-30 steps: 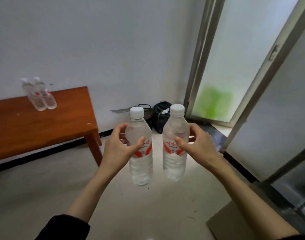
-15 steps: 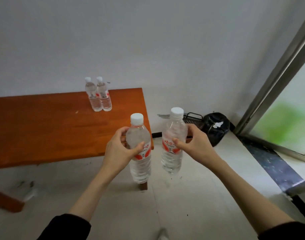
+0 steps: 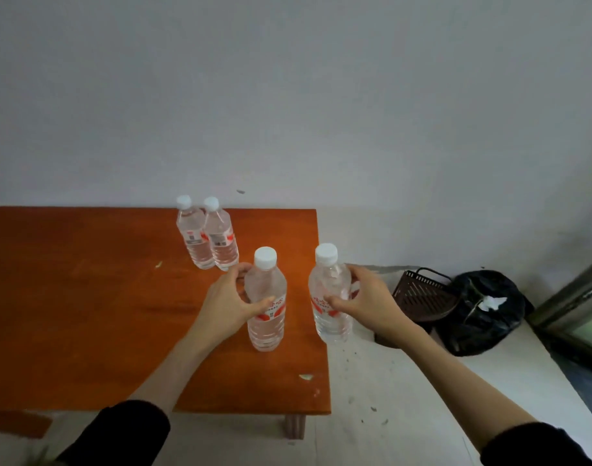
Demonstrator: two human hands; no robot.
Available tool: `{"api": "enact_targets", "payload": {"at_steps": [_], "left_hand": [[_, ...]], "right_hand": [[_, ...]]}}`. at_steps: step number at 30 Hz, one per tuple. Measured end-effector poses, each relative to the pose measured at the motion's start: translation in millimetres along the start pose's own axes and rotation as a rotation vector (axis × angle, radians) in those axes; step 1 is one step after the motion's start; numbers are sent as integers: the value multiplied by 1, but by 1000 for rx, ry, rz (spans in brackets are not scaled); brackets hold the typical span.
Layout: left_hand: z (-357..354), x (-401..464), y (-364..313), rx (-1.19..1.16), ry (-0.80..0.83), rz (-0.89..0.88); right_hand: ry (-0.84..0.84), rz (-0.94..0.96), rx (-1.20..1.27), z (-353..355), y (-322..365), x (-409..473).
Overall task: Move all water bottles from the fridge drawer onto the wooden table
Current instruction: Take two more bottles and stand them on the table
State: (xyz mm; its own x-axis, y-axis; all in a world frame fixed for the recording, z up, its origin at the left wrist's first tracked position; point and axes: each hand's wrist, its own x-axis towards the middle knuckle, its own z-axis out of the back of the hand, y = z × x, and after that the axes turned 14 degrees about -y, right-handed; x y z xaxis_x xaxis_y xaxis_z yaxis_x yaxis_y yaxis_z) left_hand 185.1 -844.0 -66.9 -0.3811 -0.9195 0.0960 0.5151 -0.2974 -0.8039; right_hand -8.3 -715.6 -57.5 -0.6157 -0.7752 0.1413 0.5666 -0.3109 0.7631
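Two clear water bottles, both capped white and full of water as far as I can see, one in each hand. The left hand (image 3: 229,304) is wrapped around the left bottle (image 3: 267,304) at its red label, thumb in front, fingers curled round the back, and that bottle is upright over the orange wooden worktop (image 3: 86,314). Can't tell if its base actually touches the wood or sits just above it. The right hand (image 3: 368,302) grips the right bottle (image 3: 330,297) the same way, slightly tilted, right at the worktop's right edge with its bottom seeming to hang past the edge over the floor (image 3: 405,381). Further back near the wall, two more bottles (image 3: 208,235) stand upright on the worktop, touching each other, labels too small to read. On the floor to the right there's a dark slotted basket (image 3: 422,294) tipped on its side, contents not visible, and just beside it a black bag (image 3: 486,314) tied at the top with something white poking out. Both dark sleeves are cut off by the bottom edge, and only one worktop leg (image 3: 294,427) shows.
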Motion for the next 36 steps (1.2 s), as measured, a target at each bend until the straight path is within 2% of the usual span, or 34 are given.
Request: {"api": "enact_targets", "payload": {"at_steps": [6,11,19,33,36], "left_hand": [[-20,89,22,178,21,-50],[-31,148,44,96,121,-5],[-48,219,62,87,213,-70],[-51,236,62,17,348,-81],[-43,241,55,-28,403,-67]], "right_hand": [[111,-43,-39,-42,-3,84],[157,-145,32,-76,-11,139],[268,-221,107,-107,-16,205],[326,-317,215,-119,-29,217],[284,-325,192,-111,-22,210]]}}
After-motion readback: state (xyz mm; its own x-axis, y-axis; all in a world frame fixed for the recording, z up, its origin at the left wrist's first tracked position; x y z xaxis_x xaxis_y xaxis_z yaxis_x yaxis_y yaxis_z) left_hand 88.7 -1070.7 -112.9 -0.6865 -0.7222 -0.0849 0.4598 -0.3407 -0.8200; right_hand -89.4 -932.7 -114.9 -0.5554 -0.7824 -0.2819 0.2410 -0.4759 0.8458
